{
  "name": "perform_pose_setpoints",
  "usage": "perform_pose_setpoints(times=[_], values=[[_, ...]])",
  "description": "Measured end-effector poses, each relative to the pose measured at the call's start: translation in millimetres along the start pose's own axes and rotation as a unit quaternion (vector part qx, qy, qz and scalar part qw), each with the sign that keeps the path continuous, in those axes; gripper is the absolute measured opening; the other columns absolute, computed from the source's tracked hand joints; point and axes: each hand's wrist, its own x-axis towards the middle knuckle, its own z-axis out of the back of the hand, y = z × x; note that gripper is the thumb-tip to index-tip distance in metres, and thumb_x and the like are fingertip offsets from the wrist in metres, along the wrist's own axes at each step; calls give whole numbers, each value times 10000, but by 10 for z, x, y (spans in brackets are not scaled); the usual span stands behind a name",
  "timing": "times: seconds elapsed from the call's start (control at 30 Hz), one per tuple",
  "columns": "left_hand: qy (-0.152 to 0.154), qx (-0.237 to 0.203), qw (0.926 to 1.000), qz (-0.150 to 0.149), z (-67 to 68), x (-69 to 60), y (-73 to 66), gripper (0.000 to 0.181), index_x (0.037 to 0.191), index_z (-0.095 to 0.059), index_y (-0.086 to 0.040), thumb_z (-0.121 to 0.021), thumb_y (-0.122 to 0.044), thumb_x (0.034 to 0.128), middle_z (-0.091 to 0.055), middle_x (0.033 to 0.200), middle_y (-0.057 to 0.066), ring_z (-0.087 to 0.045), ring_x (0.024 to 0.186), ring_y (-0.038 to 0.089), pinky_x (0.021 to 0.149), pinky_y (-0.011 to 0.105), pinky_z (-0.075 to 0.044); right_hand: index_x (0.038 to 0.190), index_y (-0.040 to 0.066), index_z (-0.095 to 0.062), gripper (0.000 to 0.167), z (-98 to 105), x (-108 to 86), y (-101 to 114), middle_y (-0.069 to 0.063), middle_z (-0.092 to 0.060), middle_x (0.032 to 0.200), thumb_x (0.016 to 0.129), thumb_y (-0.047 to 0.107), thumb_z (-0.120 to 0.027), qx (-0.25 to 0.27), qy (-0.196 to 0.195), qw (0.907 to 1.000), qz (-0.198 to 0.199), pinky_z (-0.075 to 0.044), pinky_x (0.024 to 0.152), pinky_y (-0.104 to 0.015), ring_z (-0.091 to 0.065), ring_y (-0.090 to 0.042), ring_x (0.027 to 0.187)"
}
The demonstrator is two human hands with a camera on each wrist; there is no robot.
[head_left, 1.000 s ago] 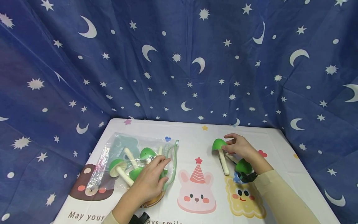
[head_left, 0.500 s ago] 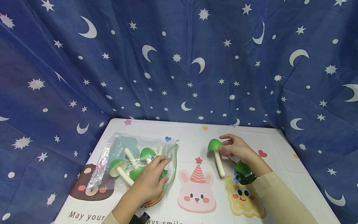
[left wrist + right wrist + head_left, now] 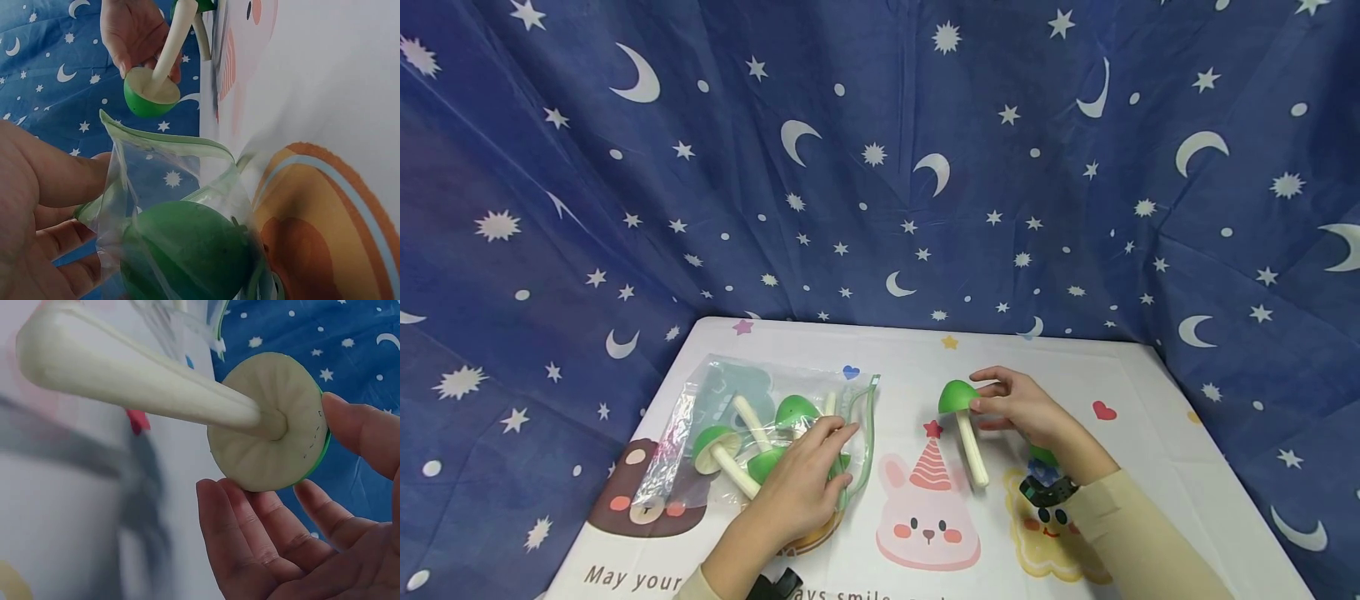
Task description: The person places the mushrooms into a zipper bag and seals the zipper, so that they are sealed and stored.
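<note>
My right hand (image 3: 1018,408) pinches a toy mushroom (image 3: 972,446) by its green cap, thumb and fingertips on the rim. Its pale stem hangs toward the table in the head view and points away from the palm in the right wrist view. My left hand (image 3: 805,479) holds the mouth of a clear zip bag (image 3: 871,442) with a green edge. In the left wrist view the bag's mouth (image 3: 169,140) gapes, and a green cap (image 3: 187,250) shows inside. Several mushrooms (image 3: 716,450) lie in the bag, partly hidden by my left hand.
Another green mushroom cap (image 3: 1042,455) lies on the table beneath my right wrist, mostly hidden. The white tablecloth (image 3: 910,358) carries cartoon prints. A blue curtain (image 3: 880,208) with stars and moons hangs behind the table.
My right hand has moved left with the mushroom, closer to the bag. The mushroom left on the table is now more covered by the right wrist. My left hand has stayed still.
</note>
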Motion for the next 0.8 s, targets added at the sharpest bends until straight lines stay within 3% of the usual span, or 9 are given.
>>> perform_pose_setpoints(times=[0.47, 0.8], values=[[-20, -8, 10000, -19, 11, -7, -9, 693, 1533, -587, -129, -868, -152, 900, -589, 1476, 65, -614, 1372, 284, 1139, 536, -542, 1546, -61, -419, 702, -322, 49, 45, -124, -706, 1211, 973, 131, -776, 291, 421, 9986, 93, -610, 1018, -606, -750, -298, 1106], [-39, 55, 10000, -72, 22, -12, -7, 694, 1530, -590, -123, -869, -154, 895, -591, 1469, 60, -623, 1362, 286, 1133, 532, -548, 1514, -55, -446, 657, -602, 141, 3, -56, -758, 1111, 968, 123, -765, 540, 631, 9964, 152, -664, 927, -518, -773, -358, 1048]])
